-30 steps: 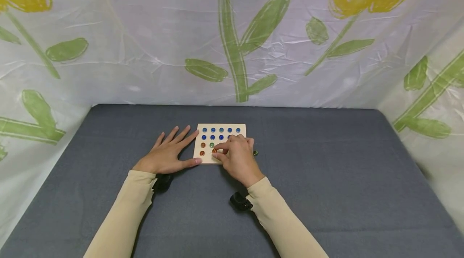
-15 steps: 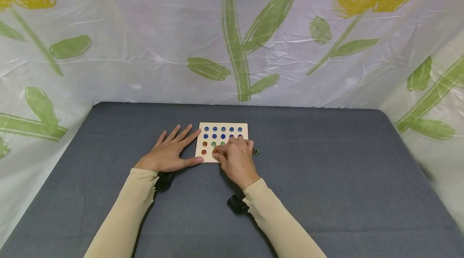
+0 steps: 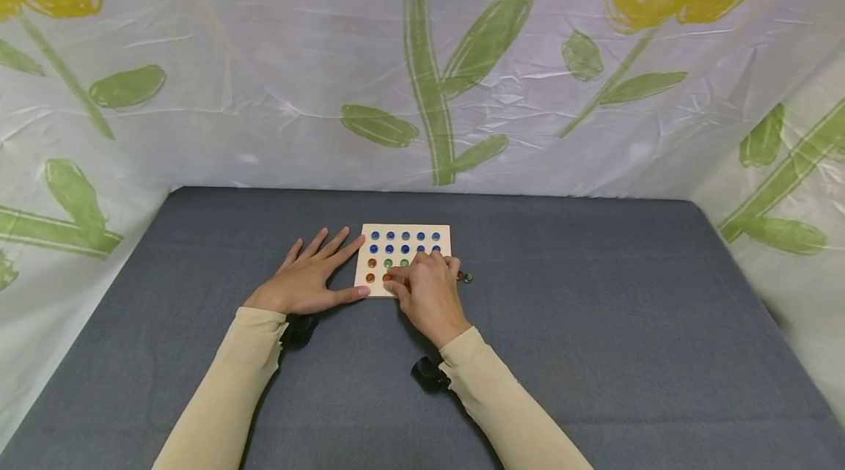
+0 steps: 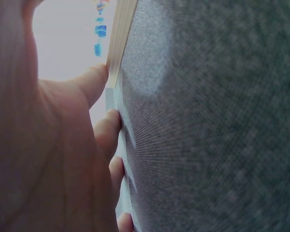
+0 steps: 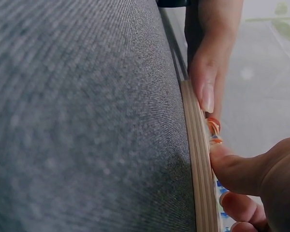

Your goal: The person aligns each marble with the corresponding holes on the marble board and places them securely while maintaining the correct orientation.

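A pale wooden board point(image 3: 406, 229) lies on the table, with rows of marbles set in it. Blue marbles point(image 3: 405, 249) fill the two far rows; orange ones and green marbles point(image 3: 388, 263) show in the nearer rows. My right hand point(image 3: 432, 298) pinches an orange marble point(image 3: 386, 278) between thumb and forefinger, in the nearest row beside another orange marble point(image 3: 370, 278). The palm covers the board's near right part. Spread out, my left hand point(image 3: 300, 283) touches the board's left edge with forefinger and thumb. In the right wrist view, the right thumb point(image 5: 227, 162) is against the marble.
Just right of the board, a green marble point(image 3: 468, 278) and a red marble point(image 3: 460, 276) lie on the grey tablecloth point(image 3: 594, 323). A white curtain point(image 3: 277, 89) printed with flowers hangs behind the table and along its sides.
My right hand has shifted slightly left, bringing the orange marble into line with the row. A green marble once behind the fingers now shows. The left hand stays at the board's edge.
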`<control>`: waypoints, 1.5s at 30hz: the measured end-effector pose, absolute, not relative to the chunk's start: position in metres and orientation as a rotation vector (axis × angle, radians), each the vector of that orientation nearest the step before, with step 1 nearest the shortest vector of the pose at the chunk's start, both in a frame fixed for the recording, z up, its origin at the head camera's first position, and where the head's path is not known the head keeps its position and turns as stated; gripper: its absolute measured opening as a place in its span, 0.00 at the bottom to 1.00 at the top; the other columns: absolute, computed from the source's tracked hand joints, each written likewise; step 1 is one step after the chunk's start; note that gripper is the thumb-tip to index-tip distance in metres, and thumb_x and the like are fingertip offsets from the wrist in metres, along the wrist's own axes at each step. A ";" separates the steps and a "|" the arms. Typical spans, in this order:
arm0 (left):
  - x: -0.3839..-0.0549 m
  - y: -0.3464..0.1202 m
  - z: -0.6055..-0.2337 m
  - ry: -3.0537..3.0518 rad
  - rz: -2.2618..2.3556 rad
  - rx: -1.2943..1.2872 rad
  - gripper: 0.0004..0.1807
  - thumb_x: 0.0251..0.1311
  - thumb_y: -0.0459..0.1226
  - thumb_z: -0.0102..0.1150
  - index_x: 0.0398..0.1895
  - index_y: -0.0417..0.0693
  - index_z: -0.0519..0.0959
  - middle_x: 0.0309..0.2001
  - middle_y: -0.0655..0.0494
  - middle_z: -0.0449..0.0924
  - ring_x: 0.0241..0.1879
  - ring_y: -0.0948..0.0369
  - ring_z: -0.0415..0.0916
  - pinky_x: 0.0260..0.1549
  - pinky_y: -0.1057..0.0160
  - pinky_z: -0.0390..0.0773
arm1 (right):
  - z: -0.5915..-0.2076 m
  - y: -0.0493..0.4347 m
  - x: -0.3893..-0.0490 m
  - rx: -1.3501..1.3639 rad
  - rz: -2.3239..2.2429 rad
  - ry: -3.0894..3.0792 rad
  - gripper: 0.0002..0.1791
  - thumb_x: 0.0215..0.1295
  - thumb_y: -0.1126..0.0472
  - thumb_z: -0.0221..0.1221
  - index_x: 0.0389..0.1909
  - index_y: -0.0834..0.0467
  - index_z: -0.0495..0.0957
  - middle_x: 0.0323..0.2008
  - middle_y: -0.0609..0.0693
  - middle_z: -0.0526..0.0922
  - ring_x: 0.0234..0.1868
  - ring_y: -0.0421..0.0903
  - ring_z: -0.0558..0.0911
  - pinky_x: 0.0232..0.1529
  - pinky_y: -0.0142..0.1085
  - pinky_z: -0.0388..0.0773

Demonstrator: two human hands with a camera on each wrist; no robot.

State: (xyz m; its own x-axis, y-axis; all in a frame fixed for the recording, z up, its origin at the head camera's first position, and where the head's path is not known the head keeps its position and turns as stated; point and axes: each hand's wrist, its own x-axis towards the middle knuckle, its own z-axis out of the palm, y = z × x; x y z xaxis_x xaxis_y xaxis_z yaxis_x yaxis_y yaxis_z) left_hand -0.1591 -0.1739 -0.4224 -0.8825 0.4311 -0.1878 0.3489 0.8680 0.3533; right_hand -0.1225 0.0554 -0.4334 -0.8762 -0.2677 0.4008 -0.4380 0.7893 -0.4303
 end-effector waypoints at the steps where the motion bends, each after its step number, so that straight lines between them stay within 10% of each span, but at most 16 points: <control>1: -0.159 -0.174 -0.422 2.780 0.460 0.593 0.53 0.61 0.71 0.53 0.83 0.58 0.49 0.82 0.47 0.42 0.79 0.40 0.33 0.72 0.32 0.32 | -0.433 0.056 -0.123 0.545 0.762 -2.656 0.06 0.60 0.55 0.73 0.37 0.50 0.92 0.23 0.46 0.79 0.30 0.47 0.73 0.47 0.53 0.66; 45: -0.158 -0.175 -0.422 2.783 0.508 0.596 0.54 0.59 0.71 0.55 0.83 0.58 0.51 0.82 0.47 0.44 0.79 0.40 0.35 0.72 0.33 0.32 | -0.410 0.168 -0.130 0.350 1.094 -2.656 0.11 0.58 0.61 0.74 0.42 0.59 0.91 0.21 0.46 0.75 0.28 0.47 0.71 0.46 0.52 0.55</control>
State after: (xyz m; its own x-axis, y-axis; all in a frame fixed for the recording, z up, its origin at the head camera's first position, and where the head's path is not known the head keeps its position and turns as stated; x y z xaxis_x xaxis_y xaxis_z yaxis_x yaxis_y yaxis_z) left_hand -0.1579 -0.1750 -0.4222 -0.8851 0.4344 -0.1669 0.3473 0.8554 0.3843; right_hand -0.1301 0.1677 -0.4103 -0.9407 -0.1260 0.3148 -0.3112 0.6896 -0.6539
